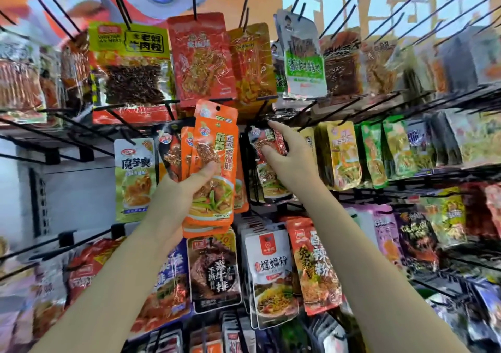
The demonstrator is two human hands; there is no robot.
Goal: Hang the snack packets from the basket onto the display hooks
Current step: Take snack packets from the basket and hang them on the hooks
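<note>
While both bare arms reach up toward a wall of black display hooks (273, 123), a person stocks a crowded snack rack. Readable labels surround the hands: a yellow packet (130, 62) printed "老妈牛肉粒" hangs in the top row, beside a red-orange packet (202, 60) whose writing is blurred; a green-banded grey packet (303, 62) further right cannot be read with certainty. Lower down, a pale green packet (134, 179) reads "魔芋爽", a dark packet (214, 268) reads "手撕素牛排", and a white packet (271, 268) reads "螺蛳粉".

The left hand (187, 187) is raised at centre frame, forearm angled up from the lower left, its thumb pressed across the front of a fanned stack of orange snack packets (214, 168) and its fingers curled behind them. The stack stands upright, the front one marked "麻酱" and "贡菜", with a punched hang-hole showing at the top of the tallest packet.

The right hand (287, 149) extends further, forearm rising from the lower right. Its index finger points straight at the tip of a hook, while the thumb and remaining fingers pinch a dark packet with red lettering (267, 141) just below that hook. Whether this packet is already threaded on the hook cannot be told. No basket appears in view
</note>
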